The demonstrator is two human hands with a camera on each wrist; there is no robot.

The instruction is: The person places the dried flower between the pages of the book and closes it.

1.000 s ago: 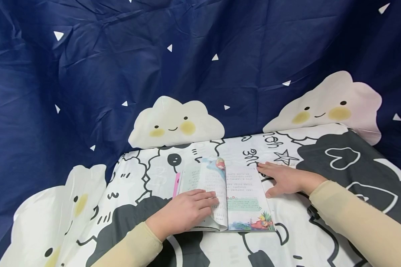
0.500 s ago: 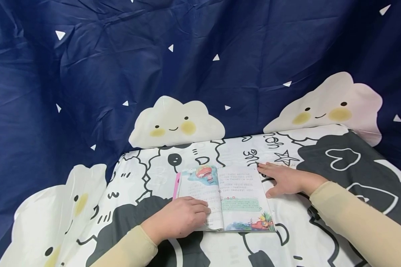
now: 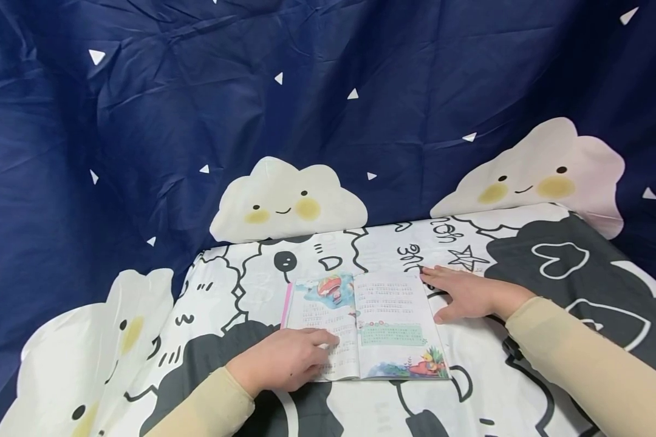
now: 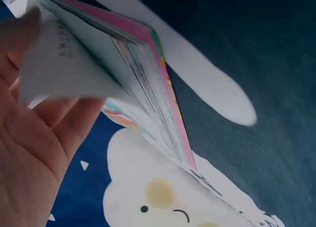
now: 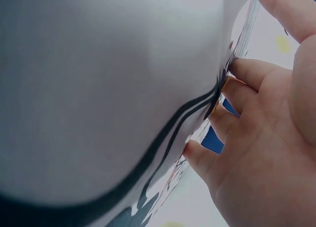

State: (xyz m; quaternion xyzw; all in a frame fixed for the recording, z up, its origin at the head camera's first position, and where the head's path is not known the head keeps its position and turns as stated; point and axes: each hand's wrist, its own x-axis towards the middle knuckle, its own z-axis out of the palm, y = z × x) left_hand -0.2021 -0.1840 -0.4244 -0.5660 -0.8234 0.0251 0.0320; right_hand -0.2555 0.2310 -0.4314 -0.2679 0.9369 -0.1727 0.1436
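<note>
The picture book (image 3: 363, 325) lies open and nearly flat on the cartoon-printed sheet (image 3: 525, 376), roughly in the middle of the covered surface and close to the person's side of it. The left hand (image 3: 284, 364) rests with straight fingers on the lower part of the left page; in the left wrist view a loose leaf lies over those fingers, though that view is too blurred to tell whether any finger curls round it. The right hand (image 3: 467, 294) lies flat, fingers spread, touching the book's far right corner and outer edge. If the left hand lifts, I would expect the left-hand pages to spring up from the spine, since they look stiff and fan apart at the edge. A sliding push from either hand could drag the sheet into wrinkles and skew the book. There is open room on the sheet to the right and beyond the book; to the left the sheet drops off toward the dark blue backdrop (image 3: 142, 121), so a nudge that way is the riskier one.
</note>
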